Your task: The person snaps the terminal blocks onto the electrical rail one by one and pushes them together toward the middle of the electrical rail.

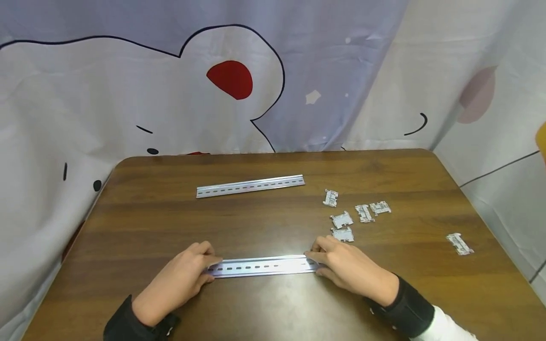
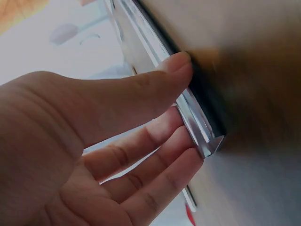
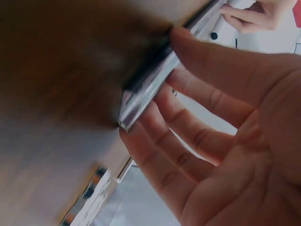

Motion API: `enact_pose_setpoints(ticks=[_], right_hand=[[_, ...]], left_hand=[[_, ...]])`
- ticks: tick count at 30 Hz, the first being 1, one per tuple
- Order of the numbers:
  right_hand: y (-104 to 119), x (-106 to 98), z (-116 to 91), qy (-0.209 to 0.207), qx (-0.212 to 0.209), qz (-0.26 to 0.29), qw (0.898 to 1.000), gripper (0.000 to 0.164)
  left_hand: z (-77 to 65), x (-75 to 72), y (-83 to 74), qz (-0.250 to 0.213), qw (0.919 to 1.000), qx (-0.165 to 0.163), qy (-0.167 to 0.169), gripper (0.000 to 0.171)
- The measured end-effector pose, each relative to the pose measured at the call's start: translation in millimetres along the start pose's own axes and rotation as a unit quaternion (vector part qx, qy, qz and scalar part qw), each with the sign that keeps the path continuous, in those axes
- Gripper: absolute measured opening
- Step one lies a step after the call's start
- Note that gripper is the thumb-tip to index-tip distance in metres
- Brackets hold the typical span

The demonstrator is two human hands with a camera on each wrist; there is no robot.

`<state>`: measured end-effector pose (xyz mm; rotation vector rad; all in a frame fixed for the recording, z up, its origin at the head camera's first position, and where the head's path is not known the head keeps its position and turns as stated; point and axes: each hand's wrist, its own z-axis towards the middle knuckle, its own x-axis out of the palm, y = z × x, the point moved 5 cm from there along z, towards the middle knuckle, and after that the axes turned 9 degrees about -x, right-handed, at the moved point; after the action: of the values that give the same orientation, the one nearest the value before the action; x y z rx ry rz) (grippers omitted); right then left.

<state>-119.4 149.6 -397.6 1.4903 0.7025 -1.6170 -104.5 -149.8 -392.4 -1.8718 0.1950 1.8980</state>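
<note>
A slotted metal DIN rail [image 1: 264,266] lies crosswise near the front of the table, both ends held. My left hand [image 1: 183,274] grips its left end, thumb on the near edge and fingers along the far edge. At the other end my right hand [image 1: 345,265] pinches the rail the same way. In the left wrist view the rail's end [image 2: 202,136] sticks out past the fingers. The right wrist view shows the opposite end [image 3: 134,106] between thumb and fingertips.
A second slotted rail [image 1: 250,186] lies farther back on the wooden table [image 1: 149,213]. Several small white clip-like pieces [image 1: 342,219] are scattered beyond my right hand, with one separate piece [image 1: 459,244] farther right. A printed curtain [image 1: 128,94] hangs behind the table.
</note>
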Motion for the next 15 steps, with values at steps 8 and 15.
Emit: enact_pose_setpoints(ticks=[8,15], right_hand=[[-20.3,5.0,41.6,0.003,0.013,-0.012,1.000,0.044],[-54.6,3.2,55.8,0.011,0.051,0.012,0.999,0.042]], left_hand=[[25.3,-3.2,39.7,-0.054,0.9955,-0.062,0.047,0.035],[57.3,-1.5,53.3,-0.097,0.9924,-0.064,0.041,0.033]])
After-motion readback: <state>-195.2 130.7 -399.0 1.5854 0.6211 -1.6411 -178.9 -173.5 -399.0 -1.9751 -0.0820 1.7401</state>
